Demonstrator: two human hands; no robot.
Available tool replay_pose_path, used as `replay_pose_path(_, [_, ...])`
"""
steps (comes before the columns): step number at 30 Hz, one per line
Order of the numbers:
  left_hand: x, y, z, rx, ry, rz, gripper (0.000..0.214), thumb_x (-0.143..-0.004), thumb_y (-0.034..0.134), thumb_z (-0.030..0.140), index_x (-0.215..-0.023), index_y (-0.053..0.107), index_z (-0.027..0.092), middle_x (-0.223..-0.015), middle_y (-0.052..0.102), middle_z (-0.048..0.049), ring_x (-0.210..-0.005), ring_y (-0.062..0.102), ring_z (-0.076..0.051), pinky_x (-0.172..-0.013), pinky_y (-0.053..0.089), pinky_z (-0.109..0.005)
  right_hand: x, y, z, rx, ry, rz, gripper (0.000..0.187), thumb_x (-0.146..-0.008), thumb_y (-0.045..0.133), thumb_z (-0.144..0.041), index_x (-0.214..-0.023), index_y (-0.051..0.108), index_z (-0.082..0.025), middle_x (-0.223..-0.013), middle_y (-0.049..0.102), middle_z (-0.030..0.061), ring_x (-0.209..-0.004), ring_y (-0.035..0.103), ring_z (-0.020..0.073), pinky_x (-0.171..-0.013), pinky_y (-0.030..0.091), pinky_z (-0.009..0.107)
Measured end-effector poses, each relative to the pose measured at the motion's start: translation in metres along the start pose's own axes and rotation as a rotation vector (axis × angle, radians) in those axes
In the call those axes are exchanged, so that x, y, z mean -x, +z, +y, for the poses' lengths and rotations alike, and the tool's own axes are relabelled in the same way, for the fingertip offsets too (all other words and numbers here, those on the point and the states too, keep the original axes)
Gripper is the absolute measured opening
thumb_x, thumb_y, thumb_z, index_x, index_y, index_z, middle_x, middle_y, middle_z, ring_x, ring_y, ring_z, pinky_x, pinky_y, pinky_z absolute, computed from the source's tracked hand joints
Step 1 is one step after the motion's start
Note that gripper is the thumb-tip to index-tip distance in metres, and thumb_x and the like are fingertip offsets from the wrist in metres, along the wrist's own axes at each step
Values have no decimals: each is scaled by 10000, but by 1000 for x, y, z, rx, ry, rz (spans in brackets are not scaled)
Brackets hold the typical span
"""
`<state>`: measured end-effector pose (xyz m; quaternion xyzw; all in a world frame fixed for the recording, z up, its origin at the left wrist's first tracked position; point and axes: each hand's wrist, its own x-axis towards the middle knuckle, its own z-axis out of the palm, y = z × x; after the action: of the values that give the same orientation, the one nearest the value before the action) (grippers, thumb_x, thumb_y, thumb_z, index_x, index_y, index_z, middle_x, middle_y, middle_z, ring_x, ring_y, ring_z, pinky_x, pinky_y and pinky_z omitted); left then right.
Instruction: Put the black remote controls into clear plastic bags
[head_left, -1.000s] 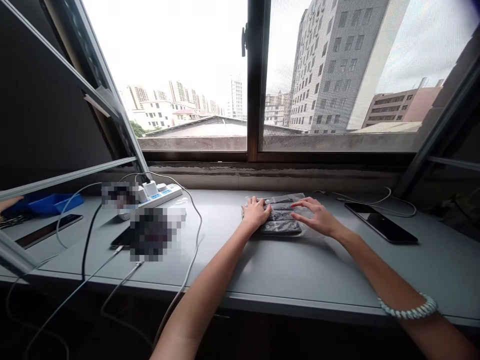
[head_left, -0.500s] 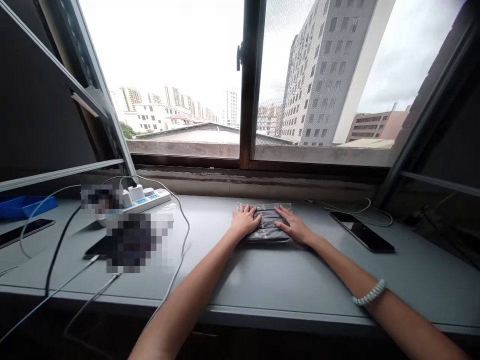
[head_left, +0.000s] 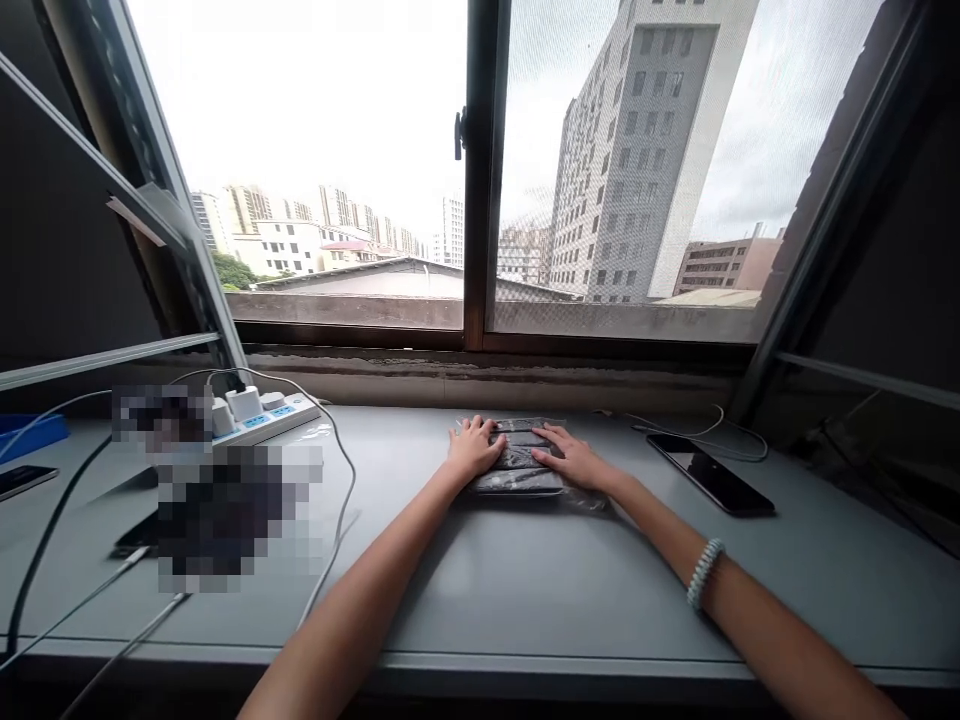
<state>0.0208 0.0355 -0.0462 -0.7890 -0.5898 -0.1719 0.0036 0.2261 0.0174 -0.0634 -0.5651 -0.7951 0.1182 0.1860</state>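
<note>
A dark folded item in a clear plastic bag (head_left: 517,462) lies flat on the grey desk (head_left: 540,580) below the window. My left hand (head_left: 472,448) rests flat on its left side with the fingers spread. On the right side of the bag, my right hand (head_left: 574,457) lies palm down with its fingers stretched out. Both hands press on the bag and grip nothing. A pale beaded bracelet (head_left: 703,573) is on my right forearm.
A black phone (head_left: 710,473) with a white cable (head_left: 712,425) lies to the right. At the left are a white power strip (head_left: 259,415) with chargers, several cables (head_left: 337,480), a second phone (head_left: 22,482) and a blue tray (head_left: 30,433). Metal frame bars stand on both sides.
The view has shifted so the bag and hands sit lower and further left. My right hand has come down flat onto the bag and drawn closer to my left hand.
</note>
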Motion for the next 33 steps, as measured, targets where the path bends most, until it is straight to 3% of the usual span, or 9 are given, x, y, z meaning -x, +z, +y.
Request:
replay_pose_path(3, [-4, -5, -8, 23, 8, 30, 339, -878, 320, 372, -1050, 585, 249, -1125, 565, -61, -1103, 450, -242, -951, 309, -426, 3, -2, 2, -36, -26, 12, 647, -809, 333, -644, -1351, 374, -294, -1428, 325, 81, -1300, 310, 266, -1037, 253, 466])
replay_pose_path(5, [-7, -6, -17, 51, -23, 79, 335, -873, 342, 331, -1129, 546, 262, -1195, 534, -57, -1155, 420, -224, -970, 299, -400, 5, -2, 4, -56, -32, 21, 647, -795, 356, -654, -1343, 381, -310, -1430, 314, 78, -1293, 322, 268, -1035, 265, 453])
replay_pose_path(8, [-11, -2, -29, 87, -111, 104, 479, -866, 375, 382, -1336, 355, 290, -1414, 329, -68, -1310, 247, -242, -1020, 243, -419, 6, -3, 7, -50, -20, 64, 735, -737, 441, -678, -1374, 317, -334, -1488, 172, 63, -1326, 251, 287, -1051, 238, 461])
replay_pose_path(10, [-11, 1, -31, 105, -108, 15, 529, -871, 352, 459, -1370, 308, 287, -1454, 265, -75, -1347, 175, -252, -1044, 202, -431, 7, -4, 8, -29, -29, 69, 781, -716, 471, -680, -1393, 273, -343, -1504, 120, 58, -1346, 196, 294, -1071, 179, 479])
replay_pose_path(14, [-9, 3, -28, 126, -4, -134, 533, -865, 305, 529, -1315, 408, 263, -1375, 397, -79, -1307, 278, -231, -1055, 205, -389, 9, -7, 7, -35, -62, -11, 697, -772, 414, -648, -1384, 309, -331, -1473, 240, 78, -1330, 243, 291, -1072, 127, 510])
replay_pose_path(19, [-5, 0, -22, 164, 2, -78, 501, -843, 350, 542, -1235, 483, 260, -1226, 508, -73, -1190, 413, -231, -1009, 288, -375, 10, -8, 5, -53, -93, 64, 630, -772, 477, -590, -1320, 431, -283, -1388, 369, 100, -1269, 342, 302, -1042, 240, 472])
replay_pose_path(24, [-1, -2, -14, 159, 6, -58, 458, -841, 375, 519, -1187, 507, 249, -1169, 516, -72, -1162, 426, -232, -989, 307, -367, 12, -8, 6, -94, -95, 126, 508, -781, 489, -545, -1205, 526, -268, -1194, 468, 89, -1060, 523, 252, -917, 408, 375])
replay_pose_path(29, [1, -1, -10, 125, 60, -31, 447, -847, 379, 493, -1173, 505, 214, -1173, 515, -74, -1173, 409, -218, -1006, 279, -346, 13, -7, 4, -51, -61, 152, 463, -785, 477, -540, -1157, 532, -270, -1154, 441, 76, -1020, 529, 241, -907, 409, 376])
replay_pose_path(33, [2, 0, -9, 79, 72, -16, 410, -864, 358, 476, -1160, 509, 236, -1206, 519, -55, -1230, 354, -210, -1053, 201, -380, 13, -2, 1, -18, -49, 170, 487, -787, 445, -576, -1161, 508, -270, -1199, 417, 79, -1153, 442, 256, -985, 333, 407])
